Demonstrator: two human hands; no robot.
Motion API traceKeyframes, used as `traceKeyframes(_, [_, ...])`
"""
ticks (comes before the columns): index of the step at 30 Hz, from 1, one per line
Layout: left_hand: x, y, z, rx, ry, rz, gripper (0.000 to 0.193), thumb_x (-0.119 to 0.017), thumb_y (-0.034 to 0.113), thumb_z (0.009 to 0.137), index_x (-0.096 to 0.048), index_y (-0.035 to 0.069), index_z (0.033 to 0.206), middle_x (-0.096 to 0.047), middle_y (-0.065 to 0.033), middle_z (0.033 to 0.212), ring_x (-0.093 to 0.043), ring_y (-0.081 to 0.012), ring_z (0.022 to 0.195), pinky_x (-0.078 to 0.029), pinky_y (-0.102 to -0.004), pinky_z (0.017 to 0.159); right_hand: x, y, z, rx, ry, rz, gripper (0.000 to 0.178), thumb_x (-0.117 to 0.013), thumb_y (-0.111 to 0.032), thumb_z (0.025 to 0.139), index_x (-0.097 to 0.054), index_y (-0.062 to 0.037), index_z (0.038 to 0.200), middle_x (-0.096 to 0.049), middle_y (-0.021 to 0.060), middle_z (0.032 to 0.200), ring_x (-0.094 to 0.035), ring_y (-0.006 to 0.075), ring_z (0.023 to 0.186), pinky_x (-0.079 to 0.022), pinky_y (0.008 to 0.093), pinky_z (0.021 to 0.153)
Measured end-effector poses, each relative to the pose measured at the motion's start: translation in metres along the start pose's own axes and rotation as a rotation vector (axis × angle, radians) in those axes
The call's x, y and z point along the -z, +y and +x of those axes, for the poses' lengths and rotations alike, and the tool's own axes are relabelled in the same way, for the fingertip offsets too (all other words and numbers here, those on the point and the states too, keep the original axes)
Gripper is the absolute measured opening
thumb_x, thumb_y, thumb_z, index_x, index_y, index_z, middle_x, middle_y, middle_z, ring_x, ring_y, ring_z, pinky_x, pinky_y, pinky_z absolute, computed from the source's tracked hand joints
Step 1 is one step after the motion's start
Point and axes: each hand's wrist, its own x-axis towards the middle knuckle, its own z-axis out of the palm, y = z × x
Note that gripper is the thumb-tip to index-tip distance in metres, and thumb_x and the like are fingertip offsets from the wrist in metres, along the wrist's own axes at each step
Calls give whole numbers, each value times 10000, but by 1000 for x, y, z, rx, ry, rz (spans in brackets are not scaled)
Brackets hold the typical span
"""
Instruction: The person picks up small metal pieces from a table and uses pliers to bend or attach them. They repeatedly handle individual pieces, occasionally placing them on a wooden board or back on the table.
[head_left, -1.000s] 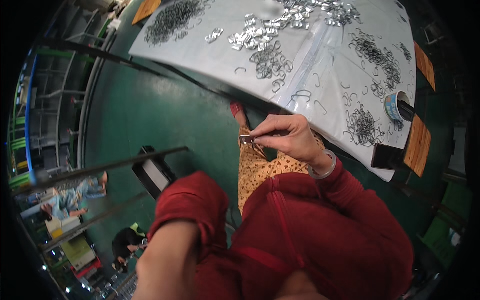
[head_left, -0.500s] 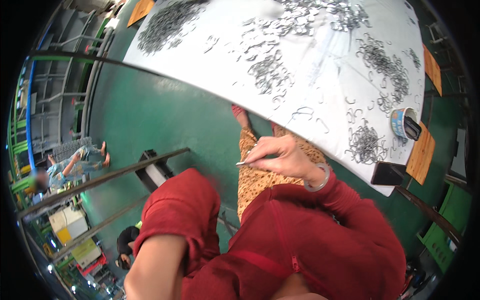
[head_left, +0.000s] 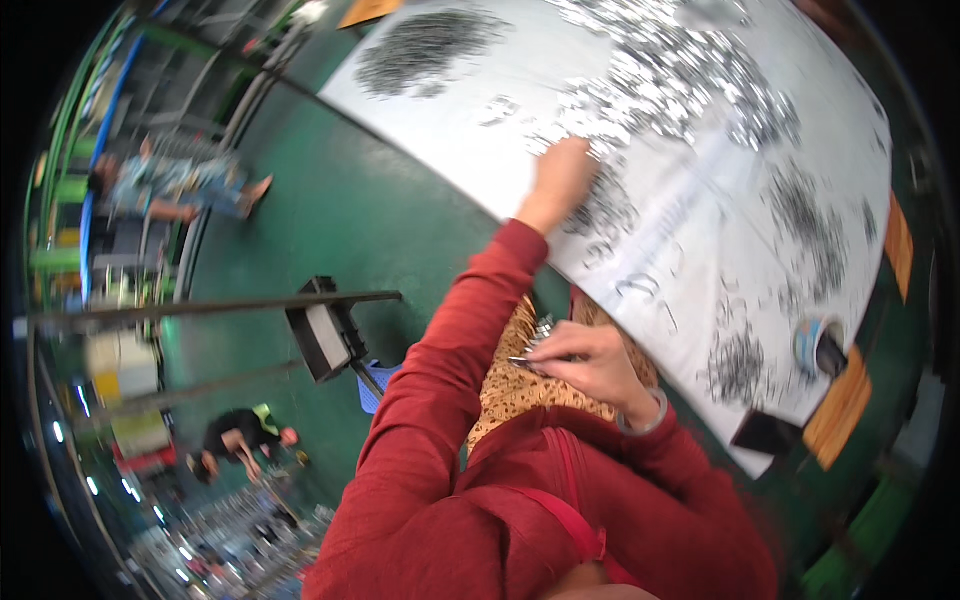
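Observation:
My left hand [head_left: 564, 182] reaches out over the white-covered table [head_left: 450, 165], at the near edge of a spread of shiny flat metal pieces [head_left: 690, 85]. Its fingertips point down and away and are blurred. Beside it lie dark, curved, hook-like metal pieces [head_left: 608, 208]. Close to my body, above my patterned trousers, my right hand [head_left: 597, 365] pinches a small metal piece [head_left: 521, 361] between thumb and finger. More shiny metal bits [head_left: 543, 328] show just behind its fingers. A bangle [head_left: 650, 412] circles that wrist.
Dark metal heaps [head_left: 425, 52] lie across the table. A paper cup [head_left: 806, 345] and a black phone [head_left: 767, 433] sit near its right corner, beside a wooden stool [head_left: 840, 410]. Left are a dark box [head_left: 325, 338], a blue basket [head_left: 368, 392], and two people [head_left: 175, 187] on the floor.
My left arm, bent back at my side before, now stretches forward onto the table. My right hand stays near my lap with its metal piece. The view has shifted and is blurred.

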Motion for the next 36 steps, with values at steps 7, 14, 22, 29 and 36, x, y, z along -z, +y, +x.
traceKeyframes(7, [-34,-5,-13,-190,126,204,216,-557,24,704,-515,-25,911,-540,-151,905,-563,-293,869,-472,-411,671,-8,4,-5,-199,93,101,155,-640,138,702,-664,54,829,-636,93,764,-601,129,689,-471,218,615])
traceKeyframes(14, [9,-12,-28,-48,281,-147,283,-506,-30,777,-437,-36,1051,-492,-208,939,-518,-370,895,-446,-429,757,-19,-17,0,-289,209,121,212,-658,77,747,-641,62,958,-653,82,793,-614,115,666,-490,214,608])
traceKeyframes(22, [116,16,-127,88,225,-785,154,-567,62,851,-592,-31,972,-625,-127,832,-627,-197,690,-495,-305,641,-22,-20,8,-267,326,76,166,-673,45,730,-672,36,896,-657,56,784,-592,90,668,-467,200,624])
traceKeyframes(29, [135,40,-209,-165,313,-415,145,-649,9,753,-608,33,890,-572,-93,951,-564,-241,905,-480,-326,738,-26,-36,17,-142,370,-159,146,-653,-21,774,-683,11,912,-654,41,726,-584,76,635,-462,204,576])
traceKeyframes(36, [116,55,-202,-232,423,-352,188,-649,-35,721,-562,22,878,-564,-108,957,-547,-266,887,-466,-339,716,-22,-44,8,-154,406,104,134,-618,39,788,-665,20,912,-628,59,783,-602,100,629,-494,207,526])
